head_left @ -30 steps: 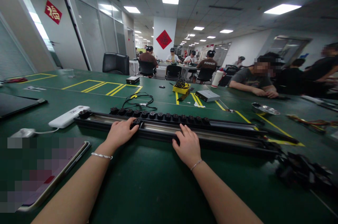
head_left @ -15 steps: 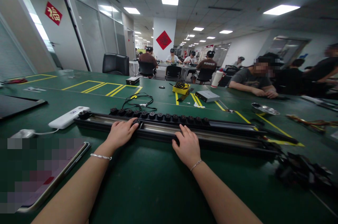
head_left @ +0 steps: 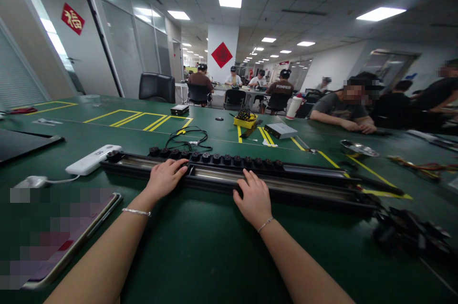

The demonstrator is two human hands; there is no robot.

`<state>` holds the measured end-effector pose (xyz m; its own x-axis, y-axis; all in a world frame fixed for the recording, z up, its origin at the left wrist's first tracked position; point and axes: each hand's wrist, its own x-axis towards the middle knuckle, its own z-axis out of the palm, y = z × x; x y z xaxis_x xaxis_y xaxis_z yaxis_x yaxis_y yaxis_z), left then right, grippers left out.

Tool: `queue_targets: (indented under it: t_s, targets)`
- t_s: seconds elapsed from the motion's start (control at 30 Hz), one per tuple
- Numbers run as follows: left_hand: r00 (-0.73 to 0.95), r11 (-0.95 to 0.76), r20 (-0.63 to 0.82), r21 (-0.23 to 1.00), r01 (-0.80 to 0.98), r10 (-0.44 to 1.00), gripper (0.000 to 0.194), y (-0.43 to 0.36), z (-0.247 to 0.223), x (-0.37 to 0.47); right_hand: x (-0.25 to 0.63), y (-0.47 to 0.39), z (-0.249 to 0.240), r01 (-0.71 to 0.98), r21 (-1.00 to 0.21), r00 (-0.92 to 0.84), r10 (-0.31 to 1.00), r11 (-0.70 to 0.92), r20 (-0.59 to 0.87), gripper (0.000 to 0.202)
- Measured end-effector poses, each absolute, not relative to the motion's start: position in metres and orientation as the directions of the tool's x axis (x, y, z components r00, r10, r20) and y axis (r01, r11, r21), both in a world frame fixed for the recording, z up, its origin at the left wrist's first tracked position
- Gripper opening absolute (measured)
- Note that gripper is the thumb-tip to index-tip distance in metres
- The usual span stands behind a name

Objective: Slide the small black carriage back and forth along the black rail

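Observation:
A long black trough with a shiny metal strip inside (head_left: 229, 176) lies across the table in front of me. Behind it runs a second black rail (head_left: 307, 170) bearing a row of round black knobs (head_left: 227, 158). My left hand (head_left: 166, 176) reaches over the trough left of its middle, thumb and finger closed round a small black piece mostly hidden by the fingertips. Near the trough's middle, my right hand (head_left: 255, 196) rests on the front edge, fingers extended and apart, holding nothing.
To the left are a white power strip (head_left: 93, 160), a plug with cable and a phone (head_left: 75, 242). Black cables (head_left: 189, 138), a yellow box (head_left: 245, 120) and a grey box (head_left: 281, 131) lie beyond the rails. Black straps (head_left: 411, 237) lie right. A person sits across the table.
The left fingertips have shifted slightly and cover more of the small black piece. My right hand and the trough stay where they were.

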<state>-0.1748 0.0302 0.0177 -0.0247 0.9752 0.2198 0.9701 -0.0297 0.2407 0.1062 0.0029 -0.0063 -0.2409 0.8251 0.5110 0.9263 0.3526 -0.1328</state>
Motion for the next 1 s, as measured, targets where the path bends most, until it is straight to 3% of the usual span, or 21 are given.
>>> queue_targets:
  t_s: [0.13,0.57,1.0]
  targets:
    - [-0.030,-0.042,0.276,0.251,0.967,0.961,0.045,0.0314,0.0145,-0.1756,0.1060,0.0030,-0.0064,0.923,-0.138,-0.242,0.819,0.361,0.520,0.018]
    - [-0.005,-0.060,0.203,0.313,0.948,0.979,0.042,0.0331,0.0109,-0.1791,0.1066,0.0033,-0.0074,0.924,-0.131,-0.242,0.815,0.359,0.526,0.018]
    - [-0.001,-0.060,0.210,0.282,0.957,0.978,0.040,0.0314,0.0143,-0.1750,0.1061,0.0032,-0.0065,0.926,-0.133,-0.242,0.824,0.354,0.513,0.019]
